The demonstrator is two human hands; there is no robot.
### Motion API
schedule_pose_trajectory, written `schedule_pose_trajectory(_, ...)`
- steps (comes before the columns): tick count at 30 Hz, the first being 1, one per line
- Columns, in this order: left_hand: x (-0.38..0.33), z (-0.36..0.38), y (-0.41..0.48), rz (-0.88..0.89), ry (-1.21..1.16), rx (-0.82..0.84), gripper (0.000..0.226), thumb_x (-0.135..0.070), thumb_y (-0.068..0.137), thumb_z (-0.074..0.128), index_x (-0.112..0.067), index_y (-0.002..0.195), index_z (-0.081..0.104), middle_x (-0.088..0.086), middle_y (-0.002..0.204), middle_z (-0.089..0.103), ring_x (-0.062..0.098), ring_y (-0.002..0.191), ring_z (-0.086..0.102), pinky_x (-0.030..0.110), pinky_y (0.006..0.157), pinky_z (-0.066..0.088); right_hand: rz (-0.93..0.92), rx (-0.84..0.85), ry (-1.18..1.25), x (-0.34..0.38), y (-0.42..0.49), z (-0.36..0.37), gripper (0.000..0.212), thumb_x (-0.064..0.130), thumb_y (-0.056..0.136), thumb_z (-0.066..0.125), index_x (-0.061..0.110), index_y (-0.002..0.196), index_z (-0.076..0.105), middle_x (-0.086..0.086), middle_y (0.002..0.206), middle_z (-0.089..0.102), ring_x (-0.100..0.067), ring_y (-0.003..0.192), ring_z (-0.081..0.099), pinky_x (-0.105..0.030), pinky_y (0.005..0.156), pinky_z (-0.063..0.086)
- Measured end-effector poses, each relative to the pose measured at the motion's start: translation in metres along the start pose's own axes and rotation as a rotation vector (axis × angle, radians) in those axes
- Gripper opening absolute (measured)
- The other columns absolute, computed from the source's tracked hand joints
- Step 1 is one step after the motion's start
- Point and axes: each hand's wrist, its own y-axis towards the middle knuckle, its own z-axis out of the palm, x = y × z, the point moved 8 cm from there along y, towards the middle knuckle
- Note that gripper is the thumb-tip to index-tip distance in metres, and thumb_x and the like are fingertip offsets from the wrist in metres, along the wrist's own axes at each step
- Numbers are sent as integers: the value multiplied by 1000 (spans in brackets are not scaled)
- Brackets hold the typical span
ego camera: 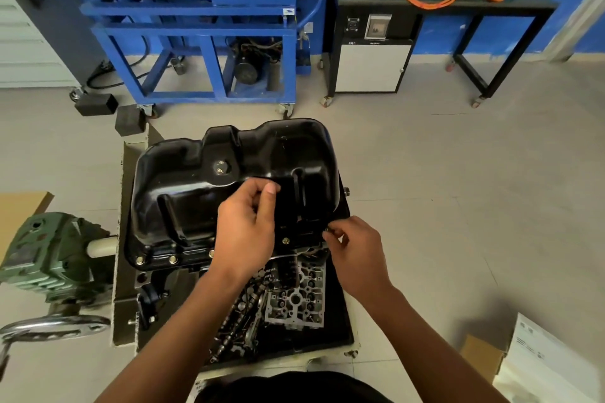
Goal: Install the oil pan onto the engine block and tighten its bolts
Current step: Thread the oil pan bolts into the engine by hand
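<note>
Head view: both hands work at the near edge of the black oil pan.
The pan sits upside down on the engine block, with seated bolts showing along its near flange. The right hand pinches a small bolt at the flange's right corner. The left hand is curled over the pan, thumb against forefinger, and I cannot tell whether it holds anything. A cylinder head lies in the tray below.
</note>
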Motion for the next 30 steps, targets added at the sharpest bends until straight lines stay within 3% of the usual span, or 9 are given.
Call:
schedule_pose_trajectory(3,-3,-2,4,25,5,11,18,-22,102,57,-29,87,63,-13,52,52,4,41,38,15,41,28,18,50,-46,-1,3,11,5,13,90,70,14,86,72,1,80,62,-11,69,56,-22,62,46)
schedule_pose_trajectory(8,-1,0,4,36,-4,17,18,-20,102,58,-29,87,62,-14,51,51,4,41,37,14,42,28,72,52,-83,-2,8,16,17,13,88,72,16,72,68,8,67,56,-4,58,50,-14,53,34)
schedule_pose_trajectory(12,-1,0,6,47,-4,12,17,-22,101,59,-30,87,62,-14,51,51,4,41,37,13,42,28,106,52,-102,0,11,20,26,15,87,74,16,64,61,8,60,54,-6,53,50,-20,49,38)
schedule_pose_trajectory(17,1,-1,7,61,11,10,15,-23,101,60,-30,88,62,-16,51,51,4,41,37,13,43,28,114,-4,-79,1,9,16,24,18,85,77,12,66,63,5,62,59,-11,54,56,-30,50,49)
schedule_pose_trajectory(24,3,-2,8,67,12,9,15,-22,100,61,-30,87,63,-16,51,50,4,42,38,12,44,29,121,-88,-9,-3,3,16,29,18,85,76,13,64,57,3,60,54,-14,53,53,-33,49,47)
schedule_pose_trajectory(30,3,-1,10,73,14,22,17,-21,101,61,-31,87,61,-17,49,50,3,41,37,11,43,27,125,-138,30,-8,-4,16,14,20,84,78,15,76,68,4,71,58,-10,61,56,-23,53,47)
